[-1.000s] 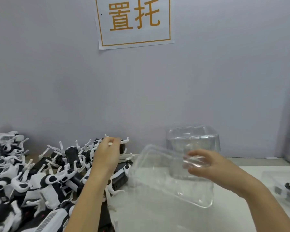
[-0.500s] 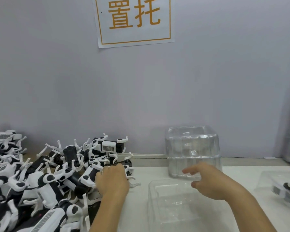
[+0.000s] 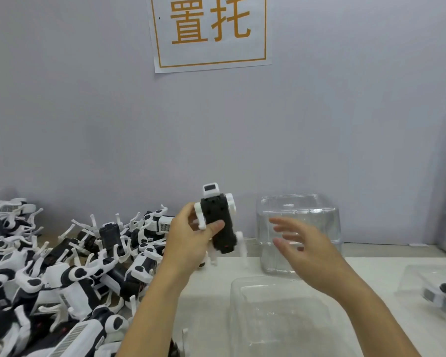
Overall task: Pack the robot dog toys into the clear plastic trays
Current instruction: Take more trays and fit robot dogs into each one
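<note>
Since the earlier frame our left hand (image 3: 188, 243) has lifted a toy dog (image 3: 218, 225) off the pile (image 3: 62, 274), gripping it belly-out up left of the empty tray (image 3: 281, 318), probably to orient it. Our right hand (image 3: 309, 253) hovers above the tray, fingers spread, ready to help.

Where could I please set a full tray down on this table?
Bare tabletop lies between the stack of trays, the empty tray in front and the packed tray on the right. The left is crowded with the pile of toys, right up to the left hand.
</note>
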Action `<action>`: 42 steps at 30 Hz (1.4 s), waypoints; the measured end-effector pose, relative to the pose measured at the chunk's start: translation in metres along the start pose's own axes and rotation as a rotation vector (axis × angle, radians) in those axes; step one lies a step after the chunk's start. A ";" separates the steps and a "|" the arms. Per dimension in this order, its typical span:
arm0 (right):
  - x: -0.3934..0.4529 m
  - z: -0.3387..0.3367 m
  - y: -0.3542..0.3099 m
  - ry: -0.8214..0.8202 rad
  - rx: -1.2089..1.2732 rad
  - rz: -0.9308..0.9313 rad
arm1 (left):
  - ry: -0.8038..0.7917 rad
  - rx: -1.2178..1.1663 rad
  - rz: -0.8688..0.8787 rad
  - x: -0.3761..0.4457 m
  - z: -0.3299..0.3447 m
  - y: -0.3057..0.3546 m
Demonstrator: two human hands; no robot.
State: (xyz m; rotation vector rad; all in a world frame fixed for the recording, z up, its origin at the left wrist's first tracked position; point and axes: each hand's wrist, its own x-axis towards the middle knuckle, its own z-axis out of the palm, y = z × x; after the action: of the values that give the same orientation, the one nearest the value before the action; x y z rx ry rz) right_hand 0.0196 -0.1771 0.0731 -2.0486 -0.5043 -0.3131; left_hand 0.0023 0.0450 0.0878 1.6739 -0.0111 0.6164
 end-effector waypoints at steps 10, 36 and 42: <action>-0.001 0.007 -0.033 0.051 0.221 -0.153 | -0.440 -0.391 -0.012 -0.020 0.035 0.011; -0.003 0.010 0.007 -0.316 -0.221 0.180 | -0.448 0.225 -0.500 -0.014 0.030 -0.067; -0.006 0.020 0.018 -0.344 -0.331 0.212 | -0.388 0.183 -0.528 -0.012 0.035 -0.074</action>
State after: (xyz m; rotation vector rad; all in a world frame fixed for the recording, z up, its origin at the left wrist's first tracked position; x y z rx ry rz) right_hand 0.0231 -0.1692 0.0468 -2.4725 -0.4576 0.0948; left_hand 0.0309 0.0241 0.0129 1.8521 0.2073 -0.1103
